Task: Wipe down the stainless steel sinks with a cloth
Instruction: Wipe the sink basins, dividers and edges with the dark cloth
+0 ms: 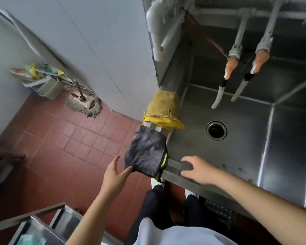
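A dark grey cloth [146, 152] with a yellow-green edge hangs folded over the left rim of the stainless steel sink [245, 149]. My left hand [116, 174] is open, and its fingertips touch the cloth's lower left corner. Just right of the cloth, my right hand [198, 169] is spread open over the sink's front rim. Further along the same rim lies a yellow cloth [163, 110]. The round drain [216, 130] shows in the sink's floor.
Two faucet spouts [226, 75] with hose ends hang over the back of the basin. A mop head [85, 104] and a bin of supplies [42, 80] sit on the red tiled floor at left. A steel cart [48, 225] stands at the lower left.
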